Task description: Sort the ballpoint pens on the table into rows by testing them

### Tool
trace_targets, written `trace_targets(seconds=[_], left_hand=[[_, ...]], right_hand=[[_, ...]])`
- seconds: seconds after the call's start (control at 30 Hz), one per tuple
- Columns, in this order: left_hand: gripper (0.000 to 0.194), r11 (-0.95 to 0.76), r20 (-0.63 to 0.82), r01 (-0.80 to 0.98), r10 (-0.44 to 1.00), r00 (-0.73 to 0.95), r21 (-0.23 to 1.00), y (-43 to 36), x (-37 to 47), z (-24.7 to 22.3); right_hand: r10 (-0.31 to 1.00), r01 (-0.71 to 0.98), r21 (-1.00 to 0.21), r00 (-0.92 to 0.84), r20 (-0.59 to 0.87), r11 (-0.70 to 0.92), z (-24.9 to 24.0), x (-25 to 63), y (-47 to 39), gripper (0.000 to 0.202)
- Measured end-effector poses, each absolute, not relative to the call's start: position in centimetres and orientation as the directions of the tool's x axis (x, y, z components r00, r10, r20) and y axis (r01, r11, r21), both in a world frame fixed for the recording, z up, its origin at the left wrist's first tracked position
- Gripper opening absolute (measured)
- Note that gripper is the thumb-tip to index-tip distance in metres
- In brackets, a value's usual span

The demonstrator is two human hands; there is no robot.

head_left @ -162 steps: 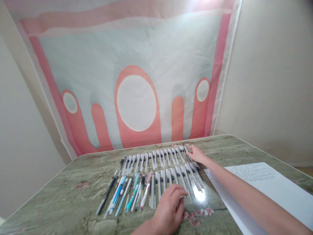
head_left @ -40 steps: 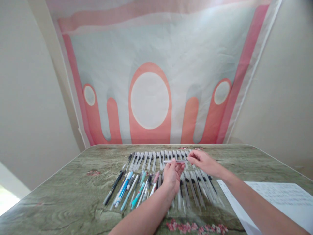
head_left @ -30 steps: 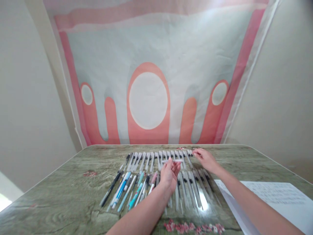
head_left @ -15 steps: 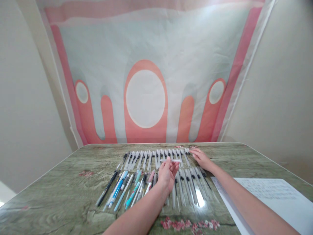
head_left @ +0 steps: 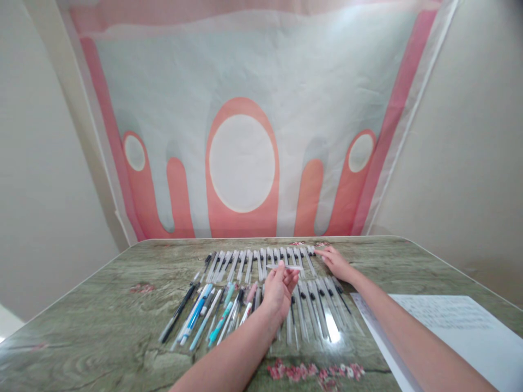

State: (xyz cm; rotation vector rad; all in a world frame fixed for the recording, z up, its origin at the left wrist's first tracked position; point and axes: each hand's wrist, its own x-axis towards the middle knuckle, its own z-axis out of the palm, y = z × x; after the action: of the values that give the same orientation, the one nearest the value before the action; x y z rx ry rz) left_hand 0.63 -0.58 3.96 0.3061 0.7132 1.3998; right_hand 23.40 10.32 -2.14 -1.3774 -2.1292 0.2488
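Pen (head_left: 293, 267) and far row (head_left: 259, 265) were in work: the step seemed to be checking or straightening this row, and the next move called for a light touch. The left hand (head_left: 280, 288) pinched the pen at the row's near side; the right hand (head_left: 337, 264), gripping nothing visible, pointed at the row's right end, contact unclear.

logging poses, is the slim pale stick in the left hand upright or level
Level: the slim pale stick runs sideways across the left hand.
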Motion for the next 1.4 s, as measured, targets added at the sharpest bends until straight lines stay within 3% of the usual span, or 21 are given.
trace_targets(seconds=[0.33, 0.6, 1.27, 1.33, 1.4], left_hand=[[0.021, 0.172, -0.278, -0.78, 0.96, -0.003, 0.602, -0.6, 0.7, 4.2], [0.023, 0.165, -0.251, -0.766, 0.968, 0.005, 0.621, -0.6, 0.7, 3.8], [0.018, 0.122, -0.223, -0.772, 0.975, -0.025, 0.623, -0.6, 0.7, 3.7], [0.016, 0.115, -0.228, -0.781, 0.973, -0.035, 0.614, -0.5, 0.7, 3.5], [0.015, 0.104, -0.227, -0.792, 0.973, -0.045, 0.602, -0.4, 0.7, 3.3]], right_hand=[[0.884, 0.777, -0.452, -0.283, 0.371, 0.439, -1.8, 23.1, 9.9, 0.035], [0.909, 0.716, -0.574, -0.223, 0.352, 0.398, -1.5, 23.3, 9.5, 0.03], [0.876, 0.781, -0.453, -0.241, 0.417, 0.43, 0.0, 22.8, 8.2, 0.021], [0.865, 0.749, -0.48, -0.246, 0.437, 0.456, 0.9, 22.0, 7.5, 0.021], [0.864, 0.643, -0.591, -0.257, 0.432, 0.487, 2.1, 20.7, 6.6, 0.022]])
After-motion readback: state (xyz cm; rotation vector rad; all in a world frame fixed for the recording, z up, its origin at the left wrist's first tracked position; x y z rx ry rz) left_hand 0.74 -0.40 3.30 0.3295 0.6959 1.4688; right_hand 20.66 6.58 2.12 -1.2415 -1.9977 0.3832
